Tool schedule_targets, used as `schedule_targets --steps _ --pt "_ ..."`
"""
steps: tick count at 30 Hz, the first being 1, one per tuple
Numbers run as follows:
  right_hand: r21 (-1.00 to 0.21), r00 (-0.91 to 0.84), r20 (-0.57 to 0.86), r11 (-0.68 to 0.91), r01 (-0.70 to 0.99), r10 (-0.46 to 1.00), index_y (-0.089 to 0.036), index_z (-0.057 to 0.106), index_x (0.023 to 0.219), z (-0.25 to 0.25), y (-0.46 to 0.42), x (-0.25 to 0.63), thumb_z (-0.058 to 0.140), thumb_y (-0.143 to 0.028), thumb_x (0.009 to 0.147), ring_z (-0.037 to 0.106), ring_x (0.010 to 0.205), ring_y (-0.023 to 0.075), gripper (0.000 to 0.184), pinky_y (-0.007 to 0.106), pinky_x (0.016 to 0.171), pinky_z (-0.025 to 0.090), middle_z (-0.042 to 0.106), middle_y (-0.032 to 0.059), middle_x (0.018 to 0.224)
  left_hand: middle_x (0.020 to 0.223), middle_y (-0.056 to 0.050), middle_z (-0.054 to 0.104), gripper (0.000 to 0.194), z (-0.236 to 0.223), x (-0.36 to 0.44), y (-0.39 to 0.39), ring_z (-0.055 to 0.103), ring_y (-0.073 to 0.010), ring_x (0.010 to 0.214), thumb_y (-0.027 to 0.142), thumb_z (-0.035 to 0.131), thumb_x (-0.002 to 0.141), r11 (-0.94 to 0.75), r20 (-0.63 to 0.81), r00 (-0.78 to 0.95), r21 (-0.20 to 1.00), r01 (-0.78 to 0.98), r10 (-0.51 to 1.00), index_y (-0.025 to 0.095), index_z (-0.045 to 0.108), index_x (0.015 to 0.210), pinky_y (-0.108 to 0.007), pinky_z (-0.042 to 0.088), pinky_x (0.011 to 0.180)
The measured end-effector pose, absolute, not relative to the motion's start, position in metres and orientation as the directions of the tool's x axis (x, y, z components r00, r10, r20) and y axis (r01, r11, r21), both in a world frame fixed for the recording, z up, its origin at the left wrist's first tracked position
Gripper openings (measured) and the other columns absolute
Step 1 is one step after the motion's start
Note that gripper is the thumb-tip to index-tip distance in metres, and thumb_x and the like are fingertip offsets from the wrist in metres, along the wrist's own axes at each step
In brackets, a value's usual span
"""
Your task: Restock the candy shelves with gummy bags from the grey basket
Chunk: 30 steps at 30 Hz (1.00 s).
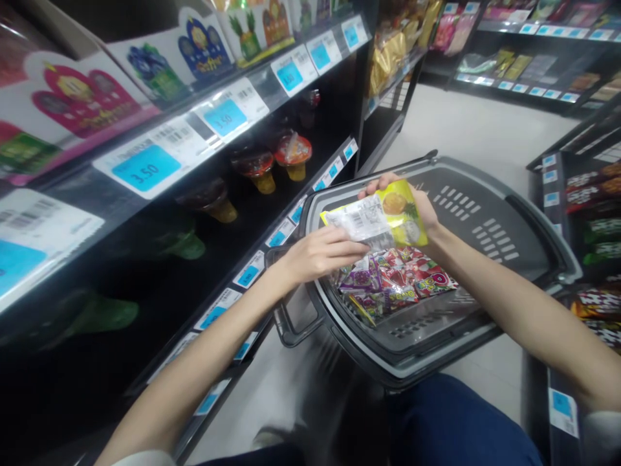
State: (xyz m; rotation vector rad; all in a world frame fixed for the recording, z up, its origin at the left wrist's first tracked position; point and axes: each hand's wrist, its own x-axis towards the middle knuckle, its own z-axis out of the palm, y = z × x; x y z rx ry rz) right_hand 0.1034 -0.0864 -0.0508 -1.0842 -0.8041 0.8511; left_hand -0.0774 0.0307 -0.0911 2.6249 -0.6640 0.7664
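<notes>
Both my hands hold a yellow snack packet (359, 217) with a pineapple picture and a white printed label, tilted above a grey shopping basket (504, 233). My left hand (323, 252) has its fingers closed on the packet's left lower edge. At the packet's right end, my right hand (422, 210) grips it, the fingers partly behind it. Underneath, several red and purple candy packets (402, 278) lie in the basket's left part. The basket's handle (298, 323) sticks out at its left side.
On my left runs a shelf with printed fruit boxes (77, 103) and price tags (145, 168). Jelly cups (294, 152) stand on the dark shelf below. Snack packets fill a rack (555, 194) on the right. Pale floor (451, 120) stretches ahead toward further shelves (528, 58).
</notes>
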Motion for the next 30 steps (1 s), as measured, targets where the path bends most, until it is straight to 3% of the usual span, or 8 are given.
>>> schedule_targets --steps 4,8,19,30 --pt "-0.943 0.456 0.119 0.245 -0.226 0.882 -0.024 0.054 0.074 -0.0554 -0.0842 0.1055 0.068 -0.045 0.08 0.067 0.092 0.0234 0.026 0.04 0.071 0.059 0.067 0.0032 0.086 0.113 -0.004 0.076 0.028 -0.0967 -0.075 0.0345 0.064 -0.0175 0.089 0.015 0.053 0.096 -0.807 0.66 0.7 0.238 -0.541 -0.274 0.028 0.071 0.113 -0.036 0.049 0.076" --pt "-0.929 0.447 0.107 0.25 -0.274 0.888 -0.024 0.059 0.077 -0.0583 -0.0843 0.1067 0.069 -0.044 0.079 0.068 0.096 0.0229 0.022 0.039 0.076 0.059 0.07 0.0025 0.093 0.111 -0.003 0.076 0.027 -0.0982 -0.0743 0.0356 0.065 -0.0178 0.089 0.016 0.053 0.096 -0.814 0.645 0.724 0.268 -0.515 -0.246 0.029 0.072 0.111 -0.037 0.049 0.077" --pt "-0.933 0.462 0.059 0.214 -0.289 0.885 -0.024 0.066 0.08 -0.0535 -0.0857 0.1028 0.075 -0.042 0.078 0.07 0.1 0.0236 0.02 0.037 0.08 0.06 0.073 0.0025 0.095 0.111 -0.002 0.076 0.032 -0.0992 -0.0738 0.035 0.063 -0.0169 0.087 0.009 0.047 0.096 -0.859 0.679 0.672 0.119 -0.498 -0.295 0.025 0.072 0.108 -0.035 0.049 0.074" --pt "-0.903 0.402 0.051 0.214 -0.374 0.914 -0.022 0.07 0.085 -0.0605 -0.0844 0.1074 0.064 -0.032 0.085 0.07 0.102 0.0193 0.011 0.035 0.094 0.058 0.074 0.0012 0.103 0.108 -0.003 0.077 0.027 -0.0977 -0.0738 0.0327 0.061 -0.0158 0.086 0.004 0.051 0.093 -0.862 0.715 0.631 0.08 -0.5 -0.3 0.019 0.07 0.106 -0.032 0.049 0.073"
